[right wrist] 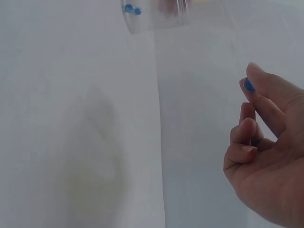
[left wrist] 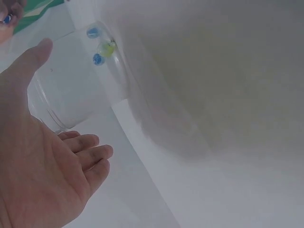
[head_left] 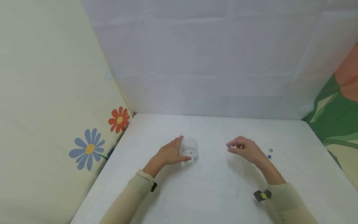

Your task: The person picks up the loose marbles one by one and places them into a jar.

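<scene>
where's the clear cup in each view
Head: clear cup at table centre, against the left hand.
Left wrist: upper left, beyond the thumb.
Right wrist: top edge, left of centre.
Shared landmark: blue beads in the cup.

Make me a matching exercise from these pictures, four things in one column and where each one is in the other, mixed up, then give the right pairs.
Things:
1. left hand
2. right hand
3. clear cup
4. green bead

Places or states:
A. lies on the white table beyond the right hand
B. pinches a blue bead at its fingertips
C. stands on the table with beads inside
D. rests against the side of the cup

Pairs: 1-D, 2-B, 3-C, 4-A
</scene>
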{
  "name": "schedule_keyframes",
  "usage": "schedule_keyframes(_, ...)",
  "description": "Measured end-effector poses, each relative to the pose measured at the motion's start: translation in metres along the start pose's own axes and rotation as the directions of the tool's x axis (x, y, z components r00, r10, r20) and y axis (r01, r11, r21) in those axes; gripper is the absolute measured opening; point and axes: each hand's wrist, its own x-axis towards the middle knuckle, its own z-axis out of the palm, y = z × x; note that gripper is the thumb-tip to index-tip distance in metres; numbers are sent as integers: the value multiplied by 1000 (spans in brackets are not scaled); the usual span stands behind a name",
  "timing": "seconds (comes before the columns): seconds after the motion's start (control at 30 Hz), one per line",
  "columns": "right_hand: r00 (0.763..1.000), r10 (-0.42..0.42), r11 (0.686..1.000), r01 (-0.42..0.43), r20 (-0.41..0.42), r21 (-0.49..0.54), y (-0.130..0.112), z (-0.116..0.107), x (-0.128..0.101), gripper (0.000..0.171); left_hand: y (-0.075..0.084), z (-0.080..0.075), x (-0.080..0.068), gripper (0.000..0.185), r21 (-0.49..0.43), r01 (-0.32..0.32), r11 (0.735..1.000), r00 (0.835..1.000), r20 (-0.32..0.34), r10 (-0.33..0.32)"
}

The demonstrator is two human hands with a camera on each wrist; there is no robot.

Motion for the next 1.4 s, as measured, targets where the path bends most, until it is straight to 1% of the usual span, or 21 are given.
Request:
schedule_keyframes(0.27, 998, -57, 998, 57, -7, -5, -8, 6, 7, 21, -2, -1, -1, 113, -6, -10, 1000, 1000, 1, 10)
schedule_keyframes(0.47, 995, -97, 995, 96, 23, 31, -14, 13, 11, 21, -3, -2, -2, 112, 2, -12, 1000, 1000, 5, 12)
schedule_keyframes(0.7, 993, -113, 993, 112, 27, 35, -24, 22, 16, 20, -3, -4, -4, 112, 1, -10, 1000, 1000, 2, 10)
schedule_keyframes(1.1, 987, -155, 985, 151, 49, 79, -36, 35, 25, 22, -3, -2, -4, 114, -3, -4, 1000, 1000, -3, 4)
schedule_keyframes(1.23, 988, -145, 986, 139, 57, 91, -40, 40, 29, 22, -2, -2, -4, 113, -11, -7, 1000, 1000, -6, 7)
schedule_keyframes(1.4, 986, -150, 984, 143, 66, 105, -43, 47, 34, 22, -1, -2, -4, 114, -35, -14, 999, 1000, -9, 14)
